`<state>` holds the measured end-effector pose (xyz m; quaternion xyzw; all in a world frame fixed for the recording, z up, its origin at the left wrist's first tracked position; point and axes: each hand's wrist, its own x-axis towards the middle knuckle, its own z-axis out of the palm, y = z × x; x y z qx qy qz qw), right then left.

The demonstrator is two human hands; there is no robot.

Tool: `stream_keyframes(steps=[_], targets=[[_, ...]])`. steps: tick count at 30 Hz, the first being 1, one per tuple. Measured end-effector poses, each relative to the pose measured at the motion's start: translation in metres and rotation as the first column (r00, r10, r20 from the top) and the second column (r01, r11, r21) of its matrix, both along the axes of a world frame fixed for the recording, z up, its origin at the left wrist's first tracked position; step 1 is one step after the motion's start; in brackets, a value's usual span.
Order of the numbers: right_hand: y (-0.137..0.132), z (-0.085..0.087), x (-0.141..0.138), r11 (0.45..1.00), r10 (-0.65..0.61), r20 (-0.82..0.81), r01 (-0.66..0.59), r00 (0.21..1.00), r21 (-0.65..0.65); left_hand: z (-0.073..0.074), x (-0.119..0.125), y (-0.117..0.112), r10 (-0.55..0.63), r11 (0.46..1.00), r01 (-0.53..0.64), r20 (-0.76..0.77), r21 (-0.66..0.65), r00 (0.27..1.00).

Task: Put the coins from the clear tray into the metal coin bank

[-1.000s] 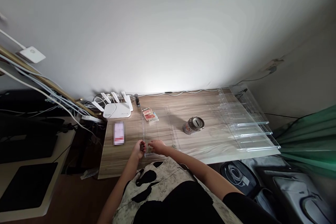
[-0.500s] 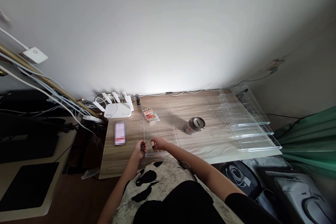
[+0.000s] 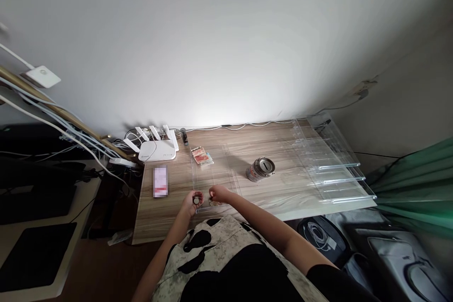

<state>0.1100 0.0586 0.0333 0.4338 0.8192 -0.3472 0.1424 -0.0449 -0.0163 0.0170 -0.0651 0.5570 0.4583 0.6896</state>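
My left hand [image 3: 191, 204] is turned palm up, its fingers curled round some coins [image 3: 196, 201]; a round, pale one shows on top. Close by on the right, my right hand [image 3: 220, 193] reaches down into a clear plastic tray [image 3: 231, 174] with thumb and fingers pinched together. Whatever is between those fingertips is too small to make out. Several loose coins [image 3: 214, 203] lie just under them in the tray's near end. Folded banknotes [image 3: 201, 155] rest at its far left. A metal tin [image 3: 260, 170] with a slot in its lid stands upright to the right.
A white router [image 3: 157, 150] and a small dark bottle [image 3: 184, 137] stand at the back left of the wooden desk [image 3: 170, 219]. A blurred pinkish rectangle [image 3: 160, 181] lies before the router. Clear stacked trays [image 3: 332, 167] occupy the right end.
My left hand has opened slightly, so the pale coin in its palm now shows. My right hand has moved a little right, away from it, down to the loose coins.
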Motion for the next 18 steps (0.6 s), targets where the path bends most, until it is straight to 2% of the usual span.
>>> stream_keyframes(steps=[3,7,9,12,18], targets=[[0.008,0.014,0.004,0.998,-0.058,-0.088,0.057,0.994,-0.012,-0.001,0.005,0.000,-0.038,0.999,0.038,0.033,-0.003,0.999],[0.016,0.030,0.000,0.980,-0.138,-0.272,0.091,0.952,-0.179,-0.001,0.012,0.002,-0.124,0.992,0.125,0.106,-0.002,0.987],[0.019,0.030,0.001,0.985,-0.155,-0.254,0.129,0.955,-0.114,0.000,0.014,0.003,-0.146,0.989,0.147,0.124,0.006,0.981],[0.014,0.020,0.010,0.990,-0.125,-0.102,0.131,0.987,0.055,0.000,0.014,0.001,-0.161,0.987,0.163,0.105,-0.012,0.981],[-0.019,-0.017,0.027,0.996,0.033,0.006,-0.033,0.999,0.087,-0.003,0.007,-0.004,-0.133,0.990,0.135,0.057,-0.039,0.990]])
